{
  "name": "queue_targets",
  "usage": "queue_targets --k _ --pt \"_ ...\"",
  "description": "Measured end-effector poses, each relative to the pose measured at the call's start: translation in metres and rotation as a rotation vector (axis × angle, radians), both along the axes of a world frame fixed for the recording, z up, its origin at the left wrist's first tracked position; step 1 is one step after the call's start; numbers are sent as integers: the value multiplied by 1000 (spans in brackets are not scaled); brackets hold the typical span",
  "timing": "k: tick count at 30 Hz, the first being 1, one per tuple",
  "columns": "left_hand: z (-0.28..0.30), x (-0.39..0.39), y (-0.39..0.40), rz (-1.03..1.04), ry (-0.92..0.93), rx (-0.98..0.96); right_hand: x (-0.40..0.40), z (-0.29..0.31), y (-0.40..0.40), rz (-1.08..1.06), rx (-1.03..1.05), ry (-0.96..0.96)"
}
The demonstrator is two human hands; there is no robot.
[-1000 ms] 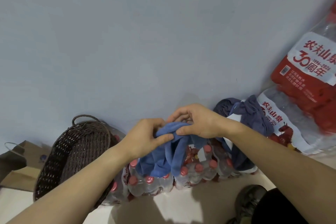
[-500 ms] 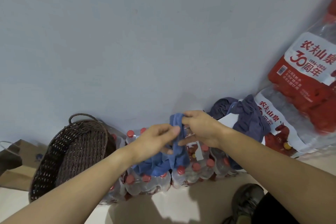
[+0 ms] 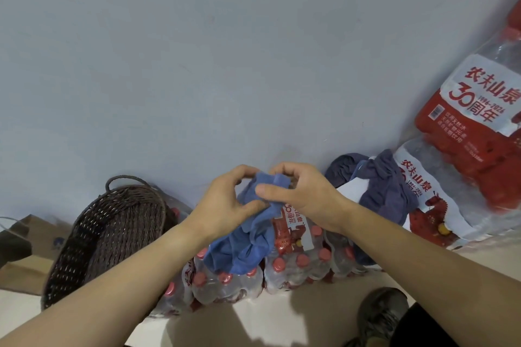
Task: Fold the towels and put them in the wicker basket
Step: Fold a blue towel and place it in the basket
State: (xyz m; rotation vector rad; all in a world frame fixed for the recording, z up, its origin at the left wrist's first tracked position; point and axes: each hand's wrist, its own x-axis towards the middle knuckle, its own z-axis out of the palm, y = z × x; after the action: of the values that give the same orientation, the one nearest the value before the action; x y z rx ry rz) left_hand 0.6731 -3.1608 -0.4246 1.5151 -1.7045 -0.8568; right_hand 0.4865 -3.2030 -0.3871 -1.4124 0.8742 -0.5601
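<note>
Nearest the camera, a dark shoe [image 3: 383,315] stands on the pale floor [image 3: 282,315], and both bare forearms reach forward over shrink-wrapped packs of red-capped water bottles [image 3: 296,265]. The step in hand looks like the start of a fold: the blue towel [image 3: 253,236] is held up by its top edge while the rest hangs crumpled onto the bottle packs. The left hand [image 3: 222,203] has its grip curled round the towel's upper left part, thumb and fingers pinching the cloth; the right hand [image 3: 304,194] pinches the top edge just beside it, thumb laid across the front. The two grips are nearly touching.

The next move probably calls for sliding the hands apart along that edge to find the corners and spread the cloth flat, before it can go into the wicker basket [image 3: 112,236], which sits tilted to the left, near the wall [image 3: 225,65]; its inside is too dark to tell whether anything lies there. A darker blue-grey cloth [image 3: 386,194], possibly another towel, waits draped on the larger bottle packs [image 3: 465,149] at right.

Against half a second earlier, the hands have closed together and bunched the top edge between them, where the towel had hung as a narrow strip from the right hand
</note>
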Motion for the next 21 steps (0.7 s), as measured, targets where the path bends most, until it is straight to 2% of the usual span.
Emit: queue_targets --k 3,8,16,21 --pt "3 -3 3 -67 98 49 -8 5 -4 20 -115 73" --pt "11 2 3 -169 29 69 -30 23 -16 120 -286 189" --pt "21 1 7 -220 96 116 -45 30 -20 79 -349 159" --pt "24 1 9 -212 133 111 -49 28 -21 111 -459 310"
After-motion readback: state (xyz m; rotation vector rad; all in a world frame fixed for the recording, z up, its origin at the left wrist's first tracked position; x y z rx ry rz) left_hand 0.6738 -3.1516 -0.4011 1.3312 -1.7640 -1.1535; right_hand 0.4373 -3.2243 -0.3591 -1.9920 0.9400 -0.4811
